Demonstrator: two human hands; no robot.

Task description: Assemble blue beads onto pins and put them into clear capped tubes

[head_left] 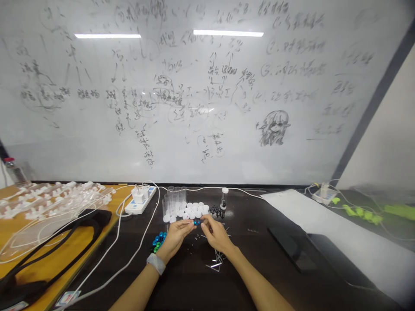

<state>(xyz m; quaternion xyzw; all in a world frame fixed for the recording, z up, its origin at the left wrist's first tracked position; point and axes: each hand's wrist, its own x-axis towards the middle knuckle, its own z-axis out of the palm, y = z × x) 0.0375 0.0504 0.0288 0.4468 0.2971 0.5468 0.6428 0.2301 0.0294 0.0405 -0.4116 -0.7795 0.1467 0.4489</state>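
A small shiny blue piece [196, 222] is pinched between the fingertips of my left hand [177, 235] and my right hand [215, 235], just above the dark table. The fingers cover its ends, and its exact kind is too small to make out. Left of my left wrist lie several similar shiny blue pieces [158, 238] with green ones [157, 247]. Thin metal rods [215, 262] are scattered beneath my right forearm. Between the hands, tiny bits [197, 237] rest on the table. Beyond my fingertips stand round white caps [196, 209] and black spiky pieces [216, 211].
Clear tubes [177, 198] stand behind the caps, and one capped tube [224, 198] is to their right. A white power strip [141, 201] and cables are at left. Two dark flat devices [292, 250] [337, 259] and white paper [311, 220] lie at right. A whiteboard [207, 151] rises behind.
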